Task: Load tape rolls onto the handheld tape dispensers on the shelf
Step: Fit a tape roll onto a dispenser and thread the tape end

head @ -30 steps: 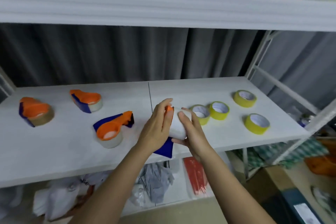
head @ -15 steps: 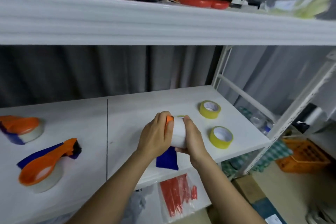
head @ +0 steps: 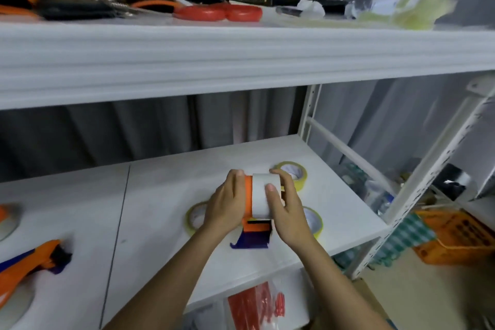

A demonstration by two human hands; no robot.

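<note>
Item in hand: one white tape roll [head: 261,195], wide and matte, seated against the orange-and-blue handheld tape dispenser [head: 253,233], held above the white shelf [head: 160,209]. My left hand [head: 227,206] grips the dispenser's orange side; my right hand [head: 284,209] curls around the roll. On the shelf: three yellow tape rolls [head: 294,173], partly hidden; two more dispensers [head: 32,260] at the left edge.
</note>
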